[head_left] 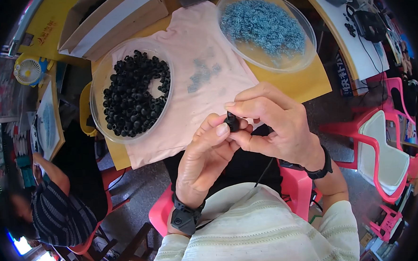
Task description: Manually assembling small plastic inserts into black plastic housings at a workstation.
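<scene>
In front of my body, my left hand pinches a small black rounded plastic part between thumb and fingers. My right hand closes on the same part from the right, its index finger at the upper end. My fingers cover much of the part. Beyond my left hand, a clear round tub holds a heap of similar black parts. Another clear tub, at the far right, contains many tiny bluish-silver pieces, too small to make out singly. A patch of similar pieces lies on the pink cloth between the tubs.
An open cardboard box stands at the far left. Red chairs are on the right. At the left, another person sits near a side table. A small yellow fan stands farther back. A black device with a cord rests on the right-hand table.
</scene>
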The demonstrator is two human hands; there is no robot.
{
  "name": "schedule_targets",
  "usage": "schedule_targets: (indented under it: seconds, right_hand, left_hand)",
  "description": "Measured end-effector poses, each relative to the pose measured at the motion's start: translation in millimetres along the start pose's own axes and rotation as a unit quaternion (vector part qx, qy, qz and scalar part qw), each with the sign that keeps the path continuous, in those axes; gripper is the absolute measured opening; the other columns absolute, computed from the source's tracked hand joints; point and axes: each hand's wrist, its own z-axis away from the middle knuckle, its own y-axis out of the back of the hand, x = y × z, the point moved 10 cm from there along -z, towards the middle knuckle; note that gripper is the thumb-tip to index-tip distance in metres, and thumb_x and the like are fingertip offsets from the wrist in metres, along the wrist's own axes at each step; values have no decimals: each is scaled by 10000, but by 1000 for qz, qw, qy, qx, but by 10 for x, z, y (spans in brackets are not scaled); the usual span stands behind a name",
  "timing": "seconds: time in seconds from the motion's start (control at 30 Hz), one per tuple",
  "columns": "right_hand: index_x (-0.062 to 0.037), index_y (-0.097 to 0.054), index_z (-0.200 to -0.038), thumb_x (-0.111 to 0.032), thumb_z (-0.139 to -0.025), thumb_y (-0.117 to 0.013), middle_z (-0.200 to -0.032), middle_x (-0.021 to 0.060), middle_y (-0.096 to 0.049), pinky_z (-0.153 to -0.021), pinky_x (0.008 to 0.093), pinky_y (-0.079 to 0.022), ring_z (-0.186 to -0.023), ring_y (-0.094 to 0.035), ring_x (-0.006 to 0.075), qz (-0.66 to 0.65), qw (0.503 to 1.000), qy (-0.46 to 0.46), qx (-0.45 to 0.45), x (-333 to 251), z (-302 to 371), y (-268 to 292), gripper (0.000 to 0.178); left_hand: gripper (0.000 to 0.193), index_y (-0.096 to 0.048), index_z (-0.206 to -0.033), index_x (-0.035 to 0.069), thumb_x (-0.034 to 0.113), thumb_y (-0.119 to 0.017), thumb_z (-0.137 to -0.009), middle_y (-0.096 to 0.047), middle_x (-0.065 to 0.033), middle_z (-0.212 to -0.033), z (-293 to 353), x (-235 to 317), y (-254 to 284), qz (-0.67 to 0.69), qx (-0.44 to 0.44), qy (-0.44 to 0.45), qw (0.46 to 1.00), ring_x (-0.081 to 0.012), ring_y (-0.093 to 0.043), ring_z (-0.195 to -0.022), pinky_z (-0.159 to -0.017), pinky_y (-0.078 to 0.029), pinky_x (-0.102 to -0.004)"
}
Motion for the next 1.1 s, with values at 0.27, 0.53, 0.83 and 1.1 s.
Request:
schedule_targets:
  seconds: [0.27, 0.53, 0.83, 1.1]
  right_hand:
    - [12, -657, -939, 70, -703, -728, -889, 77, -642, -573, 239, -536, -687, -620, 131, -11, 1000, 28, 6, 11, -31, 15, 254]
    - [18, -653, -987, 62, -689, -736, -883, 86, -654, -572, 279, -524, -685, -630, 187, -2, 995, -59, 77, 413, 227, -97, 312]
    - [19, -662, -1058, 0, -767, -748, -963, 123, -683, -689, 312, -549, -784, -656, 247, 55, 995, 12, 80, 306, 183, -159, 304]
    - [3, -667, -967, -9, -818, -701, -851, 120, -650, -623, 352, -505, -730, -643, 275, 3, 994, -100, 46, 703, 308, -114, 154]
  left_hand:
    - [134, -664, -1070, 50, 96, -611, -956, -686, -124, -1044, 14, 44, -31, -40, 34, -20, 998, -230, -651, -1023, -943, -503, -352]
    - [113, -655, -1027, 16, 96, -631, -950, -702, -135, -1018, -128, 87, 262, -109, 109, -59, 986, -211, -673, -981, -893, -517, -314]
    - [213, -661, -1139, -3, 66, -643, -938, -707, -139, -1048, 3, 355, 336, -186, 151, -165, 957, -216, -692, -953, -797, -549, -292]
    - [254, -647, -1149, -59, 28, -676, -913, -698, -114, -1034, -76, 494, 303, -415, 179, -215, 866, -167, -689, -914, -847, -539, -276]
